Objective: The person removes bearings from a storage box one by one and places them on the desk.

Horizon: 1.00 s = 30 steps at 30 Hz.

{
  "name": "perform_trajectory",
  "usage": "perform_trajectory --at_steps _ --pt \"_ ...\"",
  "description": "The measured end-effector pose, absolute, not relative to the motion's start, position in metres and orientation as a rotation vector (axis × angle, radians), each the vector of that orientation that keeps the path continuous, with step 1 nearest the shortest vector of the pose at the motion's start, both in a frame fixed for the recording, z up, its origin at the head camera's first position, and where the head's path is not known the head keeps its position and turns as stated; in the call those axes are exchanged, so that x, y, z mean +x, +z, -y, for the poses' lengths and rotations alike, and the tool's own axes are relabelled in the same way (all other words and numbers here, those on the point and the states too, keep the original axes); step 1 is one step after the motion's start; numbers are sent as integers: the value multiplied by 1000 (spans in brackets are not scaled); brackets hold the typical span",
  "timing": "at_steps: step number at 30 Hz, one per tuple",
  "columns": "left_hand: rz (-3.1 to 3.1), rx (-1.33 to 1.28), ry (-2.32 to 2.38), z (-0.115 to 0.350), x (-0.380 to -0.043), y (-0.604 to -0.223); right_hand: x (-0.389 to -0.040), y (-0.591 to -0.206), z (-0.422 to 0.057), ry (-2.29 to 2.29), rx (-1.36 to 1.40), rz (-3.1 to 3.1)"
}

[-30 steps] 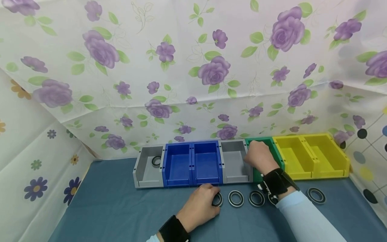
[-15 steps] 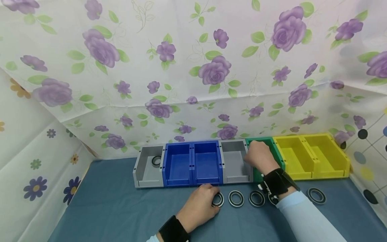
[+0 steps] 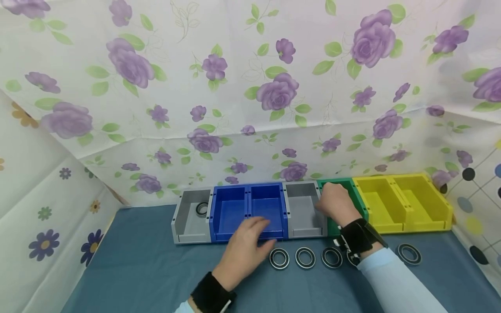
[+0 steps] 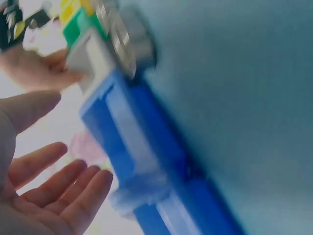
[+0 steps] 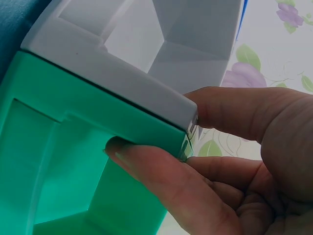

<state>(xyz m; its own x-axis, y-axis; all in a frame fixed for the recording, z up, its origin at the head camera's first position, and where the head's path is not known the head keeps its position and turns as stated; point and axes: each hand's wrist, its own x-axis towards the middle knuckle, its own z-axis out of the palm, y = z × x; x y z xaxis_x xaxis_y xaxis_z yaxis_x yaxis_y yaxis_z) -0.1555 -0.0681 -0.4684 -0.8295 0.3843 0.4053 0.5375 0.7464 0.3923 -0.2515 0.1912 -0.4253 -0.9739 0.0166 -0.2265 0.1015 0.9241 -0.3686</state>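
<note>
My left hand (image 3: 242,252), fingers spread and holding nothing, is over the front edge of the blue bins (image 3: 228,213), just left of a ball bearing (image 3: 286,261). In the left wrist view its fingers (image 4: 54,188) are apart in the air. My right hand (image 3: 338,203) pinches the adjoining side walls of a grey bin (image 3: 305,213) and a green bin (image 3: 358,198). The right wrist view shows the thumb and a finger on opposite sides of the paired walls, the grey bin (image 5: 112,73) against the green bin (image 5: 44,147).
More bearings lie in a row on the blue cloth (image 3: 141,261), one partly behind the right wrist and another bearing (image 3: 418,256) at the far right. A bearing (image 3: 198,210) sits in the left grey bin (image 3: 192,239). Yellow bins (image 3: 426,226) end the row.
My left hand has let go of the leftmost bearing on the cloth and moved up and left, leaving that bearing in full view. The right hand has stayed at the bin walls.
</note>
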Motion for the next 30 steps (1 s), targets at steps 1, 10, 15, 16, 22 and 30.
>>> perform_trajectory --at_steps 1,10,15,16,22,30 --pt "2617 -689 -734 73 -158 -466 -251 -425 -191 -567 85 -2865" --pt "2537 -472 -730 116 -182 -454 -251 -426 -192 -573 82 -2868" --pt "2521 -398 -705 140 -194 -452 -251 -427 -191 -578 85 -2868" --pt "2528 -380 -700 145 -196 -452 -251 -427 -191 -577 89 -2869" --pt "2578 -259 -635 168 -202 -453 -250 -428 -191 -583 89 -2873" --pt "2689 -227 -556 190 -208 -464 -251 -428 -191 -598 99 -2880"
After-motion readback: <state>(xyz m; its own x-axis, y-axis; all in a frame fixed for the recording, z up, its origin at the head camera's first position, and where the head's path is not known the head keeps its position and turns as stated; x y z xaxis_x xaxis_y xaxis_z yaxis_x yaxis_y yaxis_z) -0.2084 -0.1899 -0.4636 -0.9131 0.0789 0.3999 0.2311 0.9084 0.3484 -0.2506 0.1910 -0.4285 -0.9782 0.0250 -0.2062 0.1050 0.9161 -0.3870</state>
